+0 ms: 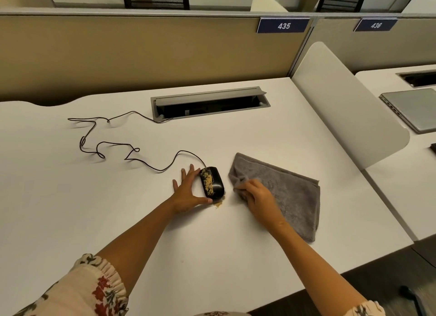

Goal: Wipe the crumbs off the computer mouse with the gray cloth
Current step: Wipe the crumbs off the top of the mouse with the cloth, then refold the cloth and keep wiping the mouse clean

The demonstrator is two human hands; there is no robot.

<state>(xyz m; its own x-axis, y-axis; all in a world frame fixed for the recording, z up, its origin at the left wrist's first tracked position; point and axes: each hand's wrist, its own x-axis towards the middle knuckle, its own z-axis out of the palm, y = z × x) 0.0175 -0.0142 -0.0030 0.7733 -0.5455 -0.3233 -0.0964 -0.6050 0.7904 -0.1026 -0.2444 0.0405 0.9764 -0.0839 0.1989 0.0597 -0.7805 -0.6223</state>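
Right hand (256,195) curled on the near-left corner of the gray cloth (283,190), fingers pinching a bunched fold of it. Cloth folded, lying flat on the white worktop (118,198) just right of the computer mouse (212,182), apart from it by a narrow strip of bare surface.

Left hand (188,193) spread against the left side of the mouse, fingers straight and splayed, thumb reaching round the near end and touching it; not clenched, only bracing.

Mouse black, lying on the worktop with its long axis pointing away from the person, a band of tan crumbs (207,182) along its left half. A small scatter of spilled crumbs (219,203) on the worktop just at the near end of the mouse.

Thin dark cable (113,146) running from the far end of the mouse, looping leftward and then back to a gray cable hatch (210,103) set in the worktop well beyond the mouse, lid raised.

Beige partition (141,51) behind the hatch, with a blue number plate (283,25) reading 435. White divider panel (342,103) far right of the mouse, a closed laptop (415,108) beyond it on the neighbouring desk. Floral sleeves (94,289) at the near edge.
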